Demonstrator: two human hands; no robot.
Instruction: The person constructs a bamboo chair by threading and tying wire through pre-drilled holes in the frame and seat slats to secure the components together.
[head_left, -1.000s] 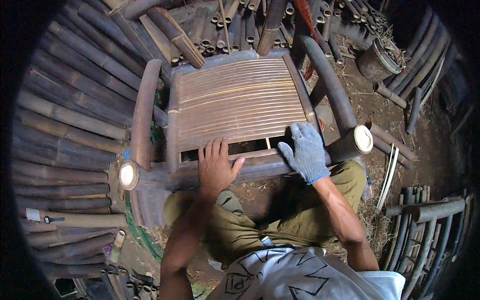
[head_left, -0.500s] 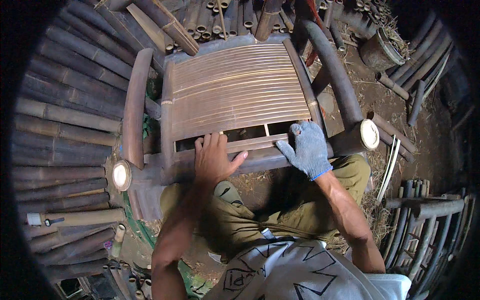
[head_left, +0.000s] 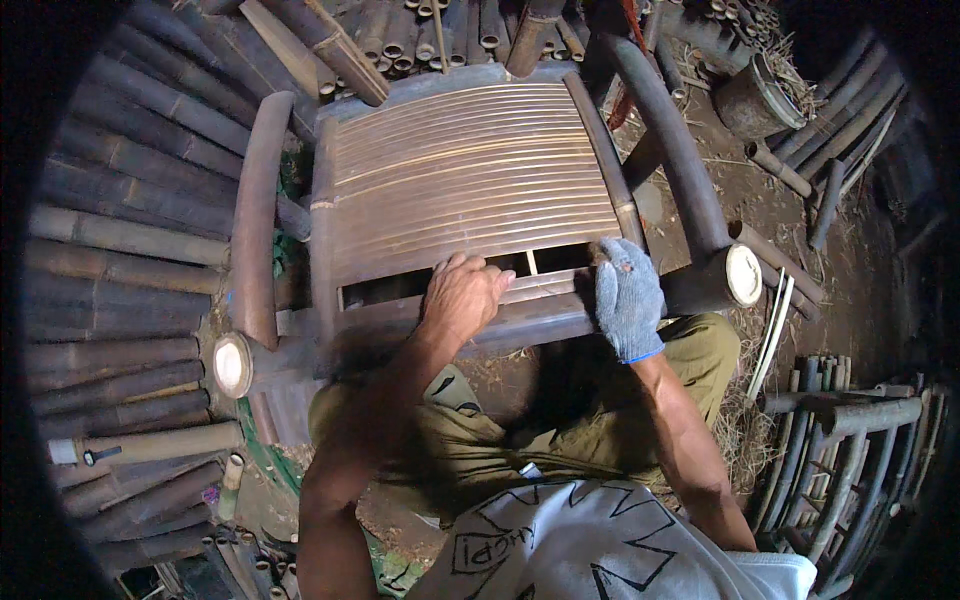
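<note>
Bamboo poles [head_left: 150, 215] flank the seat [head_left: 470, 175]; our left hand [head_left: 462, 298] and right hand [head_left: 630, 302], apart, curl over its front-edge slat [head_left: 545, 285], grip unclear, best pressed evenly

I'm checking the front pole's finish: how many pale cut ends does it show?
2: the left end, beyond the bare left hand, and the right end, beyond the gloved right hand.

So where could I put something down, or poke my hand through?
The seat slats, between the left armrest and right armrest, look bare. A narrow gap opens between slats and front strip, left of the left hand; I can't tell if yours fits. Crowded: the front, near the gloved right hand, and the far left, packed with poles.
</note>
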